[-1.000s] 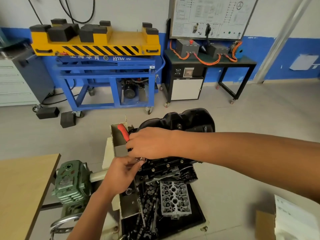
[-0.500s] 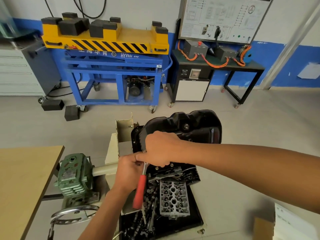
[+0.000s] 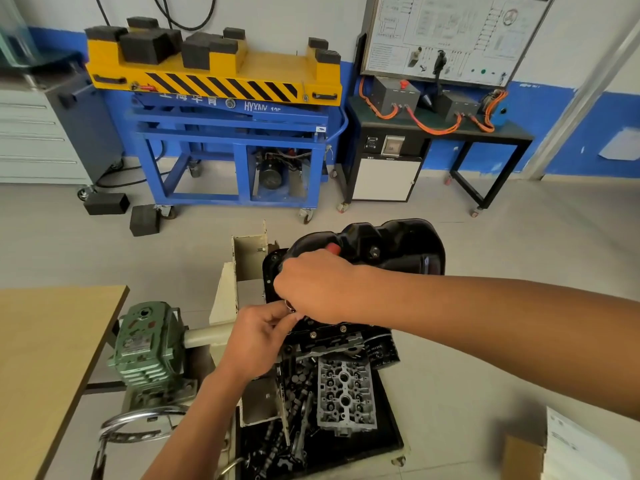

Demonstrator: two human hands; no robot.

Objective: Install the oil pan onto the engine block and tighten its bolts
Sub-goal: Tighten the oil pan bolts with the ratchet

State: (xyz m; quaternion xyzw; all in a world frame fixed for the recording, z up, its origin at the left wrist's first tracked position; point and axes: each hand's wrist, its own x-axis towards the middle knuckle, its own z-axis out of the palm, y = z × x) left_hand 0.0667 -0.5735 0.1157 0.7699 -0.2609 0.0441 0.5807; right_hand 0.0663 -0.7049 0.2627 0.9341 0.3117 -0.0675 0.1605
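Our right hand [image 3: 311, 285] is clenched round the red-handled ratchet [image 3: 333, 248] while our left hand [image 3: 258, 337] pinches its metal head at the near left rim of the black oil pan [image 3: 398, 244], which we see sitting on top of the engine block [image 3: 346, 342].

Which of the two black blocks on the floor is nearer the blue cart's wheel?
The squarer block, right beside the cart's caster; the flatter block lies farther away.

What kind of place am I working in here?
Likely an automotive training workshop: a blue lift cart, a wiring diagram board, and an oil pan on an engine stand.
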